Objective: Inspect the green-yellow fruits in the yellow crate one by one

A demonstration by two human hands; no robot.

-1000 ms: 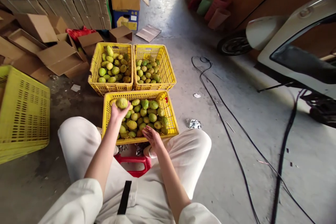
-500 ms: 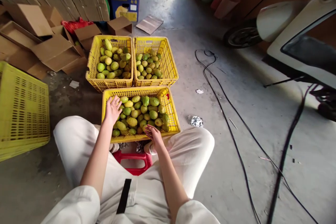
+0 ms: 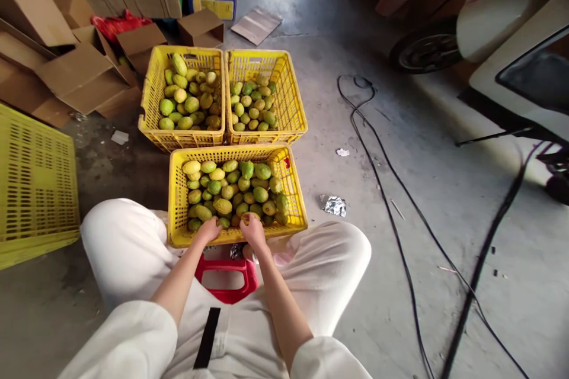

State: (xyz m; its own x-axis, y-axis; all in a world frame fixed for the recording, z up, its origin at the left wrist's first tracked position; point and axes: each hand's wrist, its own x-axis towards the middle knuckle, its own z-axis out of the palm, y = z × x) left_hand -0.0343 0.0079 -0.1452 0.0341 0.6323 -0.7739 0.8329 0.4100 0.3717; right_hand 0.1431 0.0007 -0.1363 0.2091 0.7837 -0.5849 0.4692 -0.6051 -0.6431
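Observation:
I sit with a yellow plastic crate [image 3: 176, 201] of green-yellow fruits [image 3: 242, 181] between my knees. My left hand [image 3: 208, 230] is at the crate's near edge, fingers curled down among the fruits; what they grip is hidden. My right hand [image 3: 253, 228] is just beside it at the same edge, closed over a fruit. Behind this crate stand two more yellow crates side by side, the left one [image 3: 149, 113] heaped with larger fruits, the right one [image 3: 294, 108] partly filled with smaller fruits.
A red stool [image 3: 224, 294] shows between my legs. An overturned yellow crate [image 3: 35, 189] lies at the left, with cardboard boxes [image 3: 84, 77] behind. Black cables [image 3: 377, 172] run across the concrete floor, a foil scrap [image 3: 334, 205] lies nearby, and a white scooter [image 3: 511, 53] stands at the right.
My left hand let go of a fruit at the crate's far left, then drew back to the near edge beside my right hand. The view tilted down.

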